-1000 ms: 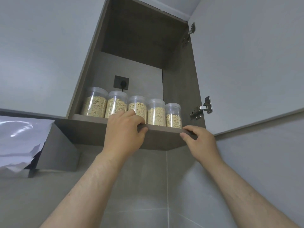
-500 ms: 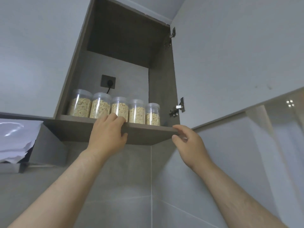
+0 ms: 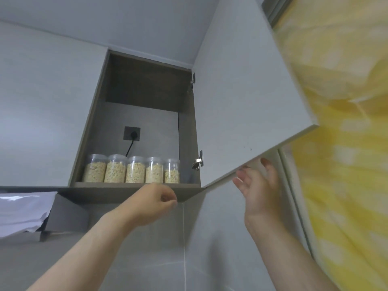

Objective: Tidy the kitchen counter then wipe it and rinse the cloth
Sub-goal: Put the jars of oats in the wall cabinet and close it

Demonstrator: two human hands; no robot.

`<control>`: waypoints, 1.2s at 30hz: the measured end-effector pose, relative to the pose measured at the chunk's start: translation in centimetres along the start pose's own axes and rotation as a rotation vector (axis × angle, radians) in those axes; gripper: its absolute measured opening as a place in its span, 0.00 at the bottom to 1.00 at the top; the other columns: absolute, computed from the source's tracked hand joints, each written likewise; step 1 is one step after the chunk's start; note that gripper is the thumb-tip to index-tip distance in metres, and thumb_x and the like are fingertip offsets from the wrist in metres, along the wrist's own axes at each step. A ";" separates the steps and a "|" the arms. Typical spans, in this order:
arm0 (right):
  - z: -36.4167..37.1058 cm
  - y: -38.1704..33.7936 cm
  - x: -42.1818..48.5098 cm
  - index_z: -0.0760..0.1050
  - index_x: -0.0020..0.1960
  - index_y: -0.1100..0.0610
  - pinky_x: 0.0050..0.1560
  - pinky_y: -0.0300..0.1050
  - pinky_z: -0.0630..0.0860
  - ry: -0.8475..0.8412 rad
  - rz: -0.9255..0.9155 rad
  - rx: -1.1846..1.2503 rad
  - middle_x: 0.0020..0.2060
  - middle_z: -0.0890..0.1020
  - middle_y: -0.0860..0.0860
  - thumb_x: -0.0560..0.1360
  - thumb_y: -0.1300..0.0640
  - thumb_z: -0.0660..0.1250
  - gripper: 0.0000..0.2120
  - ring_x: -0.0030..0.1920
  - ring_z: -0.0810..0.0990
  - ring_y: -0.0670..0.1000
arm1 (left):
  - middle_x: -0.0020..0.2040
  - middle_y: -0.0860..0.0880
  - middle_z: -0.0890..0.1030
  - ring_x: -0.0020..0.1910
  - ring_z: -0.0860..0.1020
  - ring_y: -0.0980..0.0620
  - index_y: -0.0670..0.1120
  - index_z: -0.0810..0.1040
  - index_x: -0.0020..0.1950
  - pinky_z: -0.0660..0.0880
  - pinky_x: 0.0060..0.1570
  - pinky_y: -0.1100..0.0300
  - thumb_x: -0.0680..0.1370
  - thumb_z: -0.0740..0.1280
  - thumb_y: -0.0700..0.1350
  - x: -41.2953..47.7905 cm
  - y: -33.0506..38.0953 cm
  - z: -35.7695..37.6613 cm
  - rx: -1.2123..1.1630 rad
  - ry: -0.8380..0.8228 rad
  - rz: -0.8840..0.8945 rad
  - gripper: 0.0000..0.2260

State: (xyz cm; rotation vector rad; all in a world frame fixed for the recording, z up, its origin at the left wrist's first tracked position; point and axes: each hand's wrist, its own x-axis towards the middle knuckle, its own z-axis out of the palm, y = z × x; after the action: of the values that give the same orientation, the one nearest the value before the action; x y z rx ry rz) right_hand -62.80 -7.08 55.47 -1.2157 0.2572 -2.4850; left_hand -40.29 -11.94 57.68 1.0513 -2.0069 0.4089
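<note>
An open wall cabinet holds several clear jars of oats in a row on its bottom shelf. Its white door stands swung out to the right. My right hand is raised under the door's lower edge, fingers straight and touching that edge. My left hand hangs just below the shelf's front edge, fingers loosely curled, holding nothing. No cloth or counter is in view.
A black socket with a plugged cable sits on the cabinet's back wall. A white range hood juts out at lower left. Grey tiled wall fills the bottom. A yellow patterned curtain hangs at the right.
Both hands have left the shelf's front edge. My right hand moved right to the door's bottom edge; my left hand dropped slightly. The view swung to the right.
</note>
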 end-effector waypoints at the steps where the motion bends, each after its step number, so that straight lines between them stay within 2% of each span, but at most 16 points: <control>1: -0.2 -0.8 0.0 0.69 0.68 0.44 0.57 0.52 0.77 0.020 -0.054 -0.052 0.46 0.79 0.46 0.75 0.57 0.64 0.23 0.42 0.80 0.46 | 0.43 0.61 0.82 0.44 0.79 0.63 0.54 0.83 0.46 0.79 0.47 0.59 0.76 0.67 0.49 -0.3 1.1 -0.5 0.001 0.004 0.011 0.05; 3: -0.6 -2.4 -0.2 0.74 0.58 0.39 0.52 0.48 0.76 0.021 -0.191 -0.150 0.46 0.79 0.43 0.71 0.53 0.65 0.17 0.45 0.78 0.46 | 0.44 0.60 0.82 0.45 0.80 0.61 0.53 0.83 0.48 0.79 0.49 0.58 0.76 0.67 0.48 -0.8 3.1 -1.6 0.000 0.016 0.021 0.06; 6: -0.9 -4.9 0.0 0.76 0.46 0.48 0.41 0.37 0.70 -0.013 -0.310 -0.163 0.38 0.79 0.39 0.74 0.62 0.65 0.09 0.39 0.76 0.41 | 0.45 0.58 0.83 0.45 0.80 0.61 0.53 0.83 0.49 0.79 0.50 0.57 0.77 0.66 0.48 -1.7 5.6 -3.0 0.039 0.026 0.050 0.06; 8: -1.0 -6.3 0.6 0.74 0.38 0.51 0.37 0.37 0.68 -0.028 -0.289 -0.125 0.30 0.75 0.40 0.74 0.64 0.64 0.10 0.33 0.72 0.42 | 0.45 0.58 0.83 0.44 0.80 0.60 0.53 0.83 0.49 0.79 0.49 0.56 0.77 0.66 0.49 -2.3 7.1 -4.1 0.073 0.034 0.063 0.06; 9: -1.0 -6.8 0.8 0.75 0.36 0.51 0.39 0.40 0.70 -0.032 -0.268 -0.096 0.30 0.75 0.41 0.74 0.62 0.65 0.11 0.34 0.72 0.43 | 0.44 0.57 0.83 0.44 0.81 0.59 0.53 0.82 0.49 0.80 0.49 0.55 0.77 0.66 0.49 -2.5 7.8 -4.7 0.083 0.042 0.069 0.06; 11: -1.1 -6.8 1.3 0.79 0.38 0.47 0.49 0.47 0.74 -0.047 -0.214 -0.049 0.35 0.78 0.43 0.76 0.54 0.65 0.09 0.41 0.76 0.46 | 0.45 0.57 0.83 0.44 0.81 0.58 0.54 0.83 0.49 0.80 0.49 0.54 0.76 0.65 0.50 -2.9 9.1 -6.0 0.118 0.065 0.092 0.07; 13: -0.9 -6.8 1.1 0.80 0.41 0.47 0.56 0.49 0.74 -0.063 -0.184 -0.044 0.40 0.81 0.45 0.75 0.45 0.63 0.10 0.47 0.79 0.48 | 0.45 0.57 0.83 0.45 0.80 0.58 0.54 0.83 0.49 0.79 0.50 0.54 0.77 0.65 0.50 -3.2 10.4 -7.3 0.157 0.077 0.106 0.07; 15: -0.6 -6.5 0.7 0.77 0.43 0.53 0.52 0.48 0.73 -0.063 -0.192 -0.092 0.39 0.80 0.48 0.75 0.40 0.61 0.17 0.44 0.78 0.48 | 0.44 0.57 0.83 0.45 0.80 0.57 0.54 0.83 0.48 0.79 0.50 0.53 0.77 0.65 0.50 -3.5 11.6 -8.5 0.180 0.087 0.116 0.07; 18: -0.1 -6.5 -0.1 0.70 0.43 0.64 0.37 0.42 0.65 -0.053 -0.244 -0.176 0.33 0.69 0.58 0.80 0.45 0.60 0.21 0.33 0.67 0.46 | 0.45 0.58 0.82 0.47 0.80 0.59 0.55 0.83 0.49 0.79 0.51 0.53 0.78 0.64 0.51 -4.0 13.4 -10.0 0.188 0.096 0.137 0.07; 21: 0.3 -7.0 -0.8 0.65 0.36 0.61 0.28 0.37 0.60 -0.027 -0.266 -0.210 0.29 0.64 0.52 0.82 0.50 0.60 0.20 0.28 0.61 0.44 | 0.45 0.59 0.82 0.47 0.80 0.60 0.54 0.83 0.48 0.79 0.52 0.54 0.78 0.64 0.50 -4.4 15.2 -11.0 0.191 0.106 0.157 0.07; 25: 0.9 -6.6 -1.4 0.60 0.32 0.55 0.28 0.36 0.60 -0.057 -0.315 -0.229 0.25 0.62 0.45 0.82 0.52 0.61 0.22 0.27 0.62 0.44 | 0.44 0.58 0.82 0.46 0.80 0.59 0.52 0.83 0.48 0.80 0.52 0.53 0.79 0.64 0.50 -4.7 17.4 -12.2 0.201 0.138 0.189 0.08; 29: 2.0 -5.9 -2.1 0.63 0.32 0.48 0.32 0.32 0.63 -0.156 -0.389 -0.233 0.26 0.70 0.40 0.81 0.53 0.61 0.19 0.30 0.68 0.43 | 0.49 0.55 0.82 0.50 0.80 0.55 0.50 0.80 0.56 0.79 0.55 0.54 0.82 0.59 0.50 -4.8 18.8 -12.6 0.161 0.183 0.248 0.11; 31: 2.9 -5.5 -2.6 0.64 0.34 0.45 0.36 0.30 0.65 -0.174 -0.416 -0.255 0.30 0.73 0.38 0.81 0.53 0.61 0.17 0.34 0.70 0.41 | 0.56 0.57 0.80 0.54 0.79 0.56 0.57 0.73 0.67 0.77 0.58 0.56 0.83 0.58 0.52 -4.7 19.2 -12.6 0.079 0.189 0.269 0.13; 33: 3.9 -4.8 -2.8 0.69 0.40 0.47 0.40 0.31 0.66 -0.161 -0.438 -0.299 0.34 0.73 0.39 0.80 0.47 0.60 0.11 0.39 0.72 0.41 | 0.65 0.55 0.76 0.61 0.76 0.58 0.63 0.62 0.73 0.74 0.63 0.56 0.82 0.57 0.55 -4.6 19.4 -12.7 0.006 0.174 0.271 0.19; 34: 4.3 -4.3 -2.8 0.73 0.44 0.50 0.42 0.32 0.66 -0.156 -0.432 -0.323 0.37 0.74 0.39 0.78 0.42 0.58 0.13 0.42 0.73 0.41 | 0.69 0.54 0.74 0.64 0.74 0.57 0.64 0.58 0.74 0.72 0.65 0.54 0.82 0.57 0.57 -4.6 19.6 -12.8 -0.011 0.174 0.271 0.21; 36: 5.1 -3.3 -2.9 0.76 0.55 0.56 0.45 0.33 0.69 -0.151 -0.436 -0.350 0.44 0.77 0.45 0.76 0.36 0.52 0.26 0.47 0.75 0.44 | 0.70 0.53 0.73 0.66 0.73 0.56 0.65 0.56 0.75 0.71 0.66 0.56 0.81 0.57 0.58 -4.6 19.8 -13.2 -0.023 0.191 0.285 0.23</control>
State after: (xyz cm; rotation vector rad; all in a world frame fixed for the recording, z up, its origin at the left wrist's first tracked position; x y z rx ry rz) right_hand -57.92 -2.94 57.55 -1.7551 0.4421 -2.7702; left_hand -47.81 10.32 63.81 0.6846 -1.9861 0.6111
